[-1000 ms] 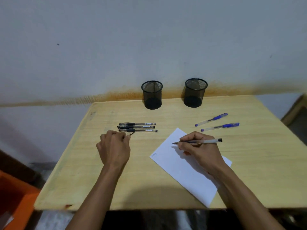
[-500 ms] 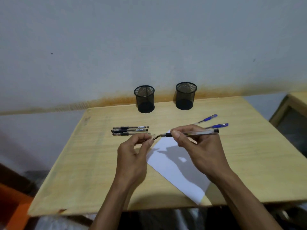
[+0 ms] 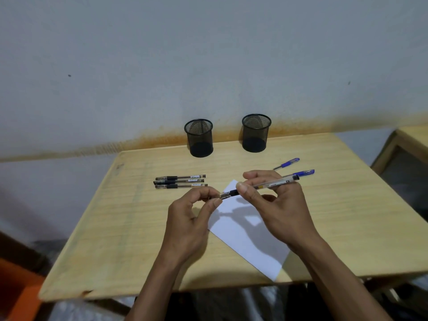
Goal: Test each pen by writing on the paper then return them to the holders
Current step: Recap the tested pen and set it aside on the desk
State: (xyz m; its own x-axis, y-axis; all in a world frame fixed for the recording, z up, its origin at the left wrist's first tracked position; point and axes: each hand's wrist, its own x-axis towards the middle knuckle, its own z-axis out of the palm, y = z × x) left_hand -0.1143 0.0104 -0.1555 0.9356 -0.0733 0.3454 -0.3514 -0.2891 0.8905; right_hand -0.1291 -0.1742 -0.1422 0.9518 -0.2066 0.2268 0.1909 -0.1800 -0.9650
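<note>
My right hand [image 3: 275,205] pinches a clear black pen [image 3: 266,186] by its grip, held level above the white paper [image 3: 245,232]. My left hand [image 3: 192,216] pinches the cap [image 3: 222,195] at the pen's tip end. Three black pens [image 3: 180,181] lie side by side on the wooden table [image 3: 115,228] to the left. Two blue pens [image 3: 287,163] lie to the right, the nearer one partly hidden behind my right hand. Two black mesh holders, the left holder [image 3: 199,138] and the right holder [image 3: 256,133], stand at the table's far edge.
The table's back edge meets a grey wall. Another wooden piece of furniture [image 3: 405,154] stands at the right. An orange object [image 3: 16,290] sits low at the left.
My right hand lifted the pen off the paper. My left hand came over from beside the black pens and met the pen's tip with the cap. The view tilted slightly.
</note>
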